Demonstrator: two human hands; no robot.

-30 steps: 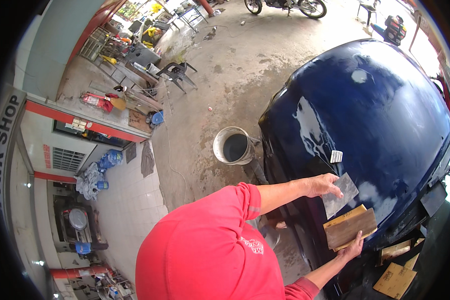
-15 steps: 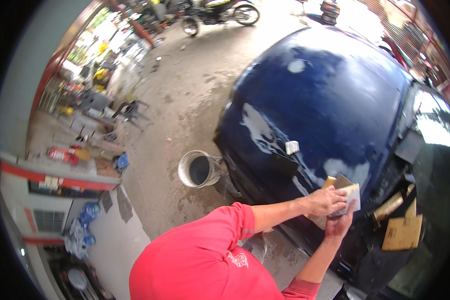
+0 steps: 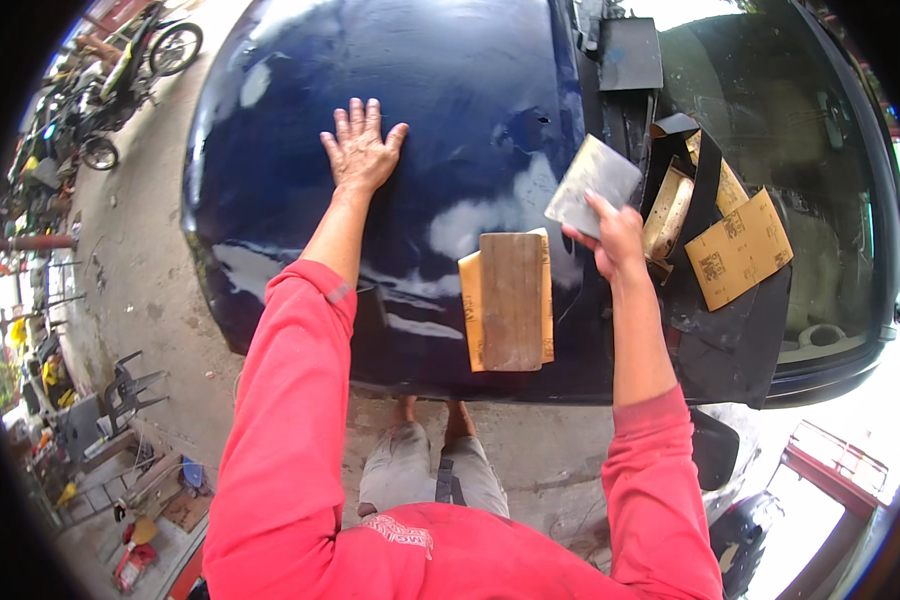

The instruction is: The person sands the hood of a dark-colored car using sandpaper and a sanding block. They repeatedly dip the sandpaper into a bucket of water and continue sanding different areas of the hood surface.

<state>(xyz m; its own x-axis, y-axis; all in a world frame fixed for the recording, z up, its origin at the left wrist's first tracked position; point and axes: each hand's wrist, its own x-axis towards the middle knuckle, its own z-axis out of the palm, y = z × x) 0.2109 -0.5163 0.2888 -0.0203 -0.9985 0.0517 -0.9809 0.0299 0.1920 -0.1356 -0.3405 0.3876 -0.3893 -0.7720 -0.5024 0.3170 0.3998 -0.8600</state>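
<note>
1. Right hand, on the right of the scene, pinching a thin grey sheet by its near side; one digit visible on top, the rest partly hidden below, so exact placing of these impossible to tell.
2. Grey sheet poised around the hood's right edge, slightly blurred; cannot tell contact from a small gap beneath.
3. Left hand, left of centre, set palm down on the blue hood, with fingers and thumb spread wide; palm itself out of sight.
4. Hood cut off at the far side, and crossed at the near side by red sleeves.
5. Between the two arms, on the near part of the hood, a wooden block: flat, oblong, brown-grey, with lengthwise grain. Beneath it, mostly covered, yellow-tan sandpaper with straight edges.
6. Hood surface smooth and glossy, broken by cloudy, ragged-edged pale patches.
7. On the right, over a matte black covering, a stiff-looking tan sheet with dark printing; beside it, a narrow beige block, scuffed and partly hidden.
8. Farther right, a dark glass windshield, curved; at far left, a motorcycle, small and hard to make out.
</note>
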